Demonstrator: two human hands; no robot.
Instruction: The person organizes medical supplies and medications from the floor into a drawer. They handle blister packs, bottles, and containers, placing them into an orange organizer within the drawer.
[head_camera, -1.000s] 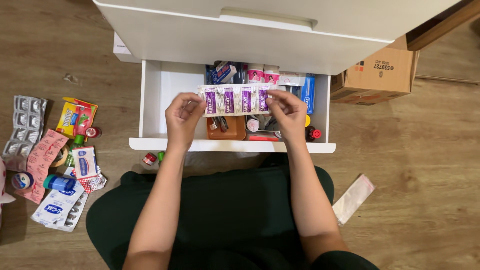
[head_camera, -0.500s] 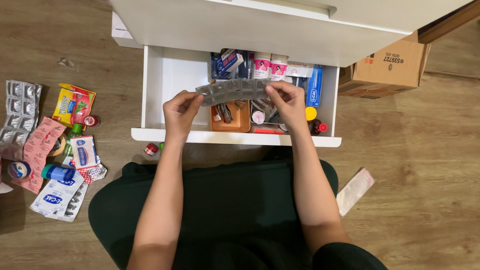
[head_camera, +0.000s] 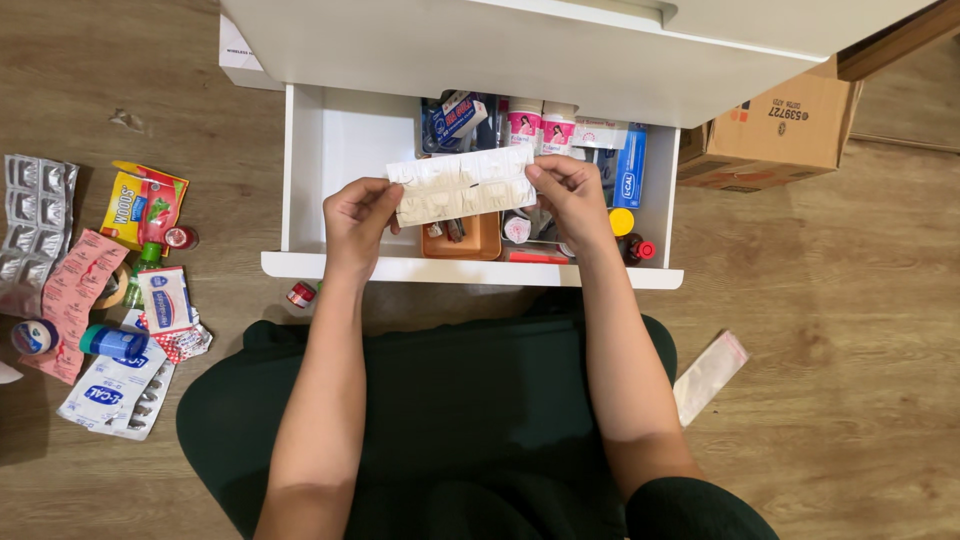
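Note:
Both my hands hold one flat strip of tablets (head_camera: 462, 187) over the open white drawer (head_camera: 320, 190). My left hand (head_camera: 358, 222) pinches its left end and my right hand (head_camera: 567, 195) pinches its right end. The strip's pale, bumpy silver side faces me. Under it in the drawer sit an orange tray (head_camera: 478, 240), small bottles with pink labels (head_camera: 540, 128), a blue box (head_camera: 628, 170) and other medicine packs. The drawer's left half shows bare white bottom.
On the wooden floor at left lie silver blister sheets (head_camera: 30, 215), a pink strip (head_camera: 75, 290), a yellow sachet (head_camera: 145, 205), a blue-capped tube (head_camera: 112, 342) and white-blue packs (head_camera: 110, 395). A cardboard box (head_camera: 775, 125) stands at right; a clear sachet (head_camera: 708, 375) lies beside my knee.
I have turned the strip over in both hands: its purple printed side faced me a second ago, then it stood edge-on, and the plain silver side shows now.

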